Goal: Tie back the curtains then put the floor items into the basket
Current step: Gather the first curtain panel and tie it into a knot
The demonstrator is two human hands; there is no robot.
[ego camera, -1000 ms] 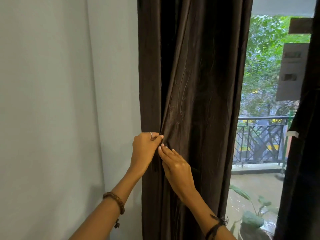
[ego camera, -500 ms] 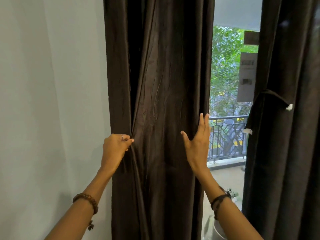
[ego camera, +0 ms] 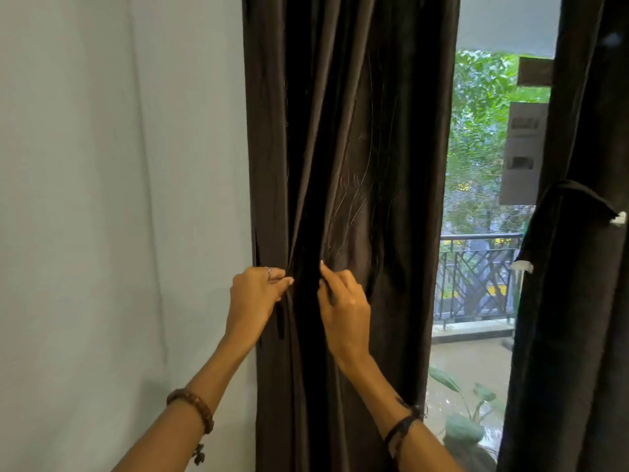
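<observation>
A dark brown left curtain (ego camera: 350, 137) hangs in folds beside the pale wall. My left hand (ego camera: 253, 298) pinches a fold at the curtain's left side at about waist height. My right hand (ego camera: 343, 306) is just to its right, fingers curled into another fold of the same curtain. A narrow dark gap of fabric lies between the two hands. At the right edge hangs the right curtain (ego camera: 578, 301), gathered by a dark tieback (ego camera: 575, 192) with a white end.
Between the curtains an open window or door shows a balcony railing (ego camera: 476, 277), trees and a potted plant (ego camera: 466, 427) low down. A plain wall (ego camera: 119, 199) fills the left. No floor items or basket are in view.
My right hand has come back left from the curtain's right edge, where it was spread flat, and now pinches a fold next to my left hand. My left hand kept its hold.
</observation>
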